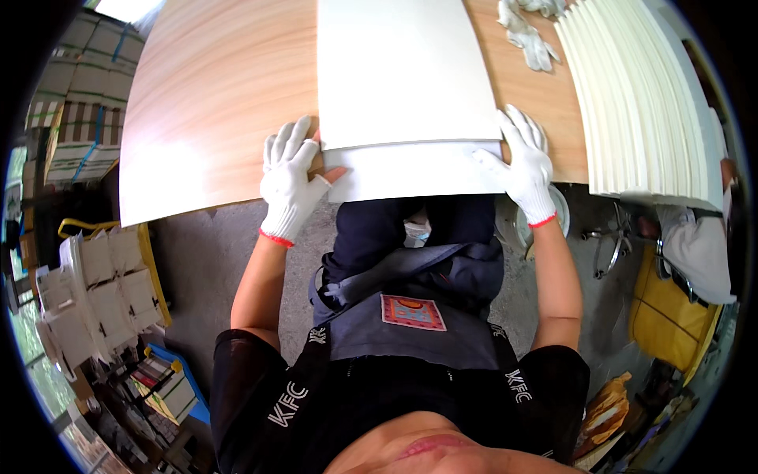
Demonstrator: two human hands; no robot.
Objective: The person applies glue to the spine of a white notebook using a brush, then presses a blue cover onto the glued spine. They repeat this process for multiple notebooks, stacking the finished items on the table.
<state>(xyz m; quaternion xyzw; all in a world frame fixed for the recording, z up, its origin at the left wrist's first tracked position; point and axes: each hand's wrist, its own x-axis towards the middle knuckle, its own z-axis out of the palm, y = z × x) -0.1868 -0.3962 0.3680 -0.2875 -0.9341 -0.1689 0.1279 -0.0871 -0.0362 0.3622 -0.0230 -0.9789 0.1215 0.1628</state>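
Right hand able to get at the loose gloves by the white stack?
Probably yes: the right hand is open at the edge of the white sheets, and a strip of wooden table leads to the loose gloves, nothing visible between.

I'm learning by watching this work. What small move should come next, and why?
Perhaps draw the white sheet slightly nearer: it stops short of the front edge of the white strip, and the left hand and right hand flank them.
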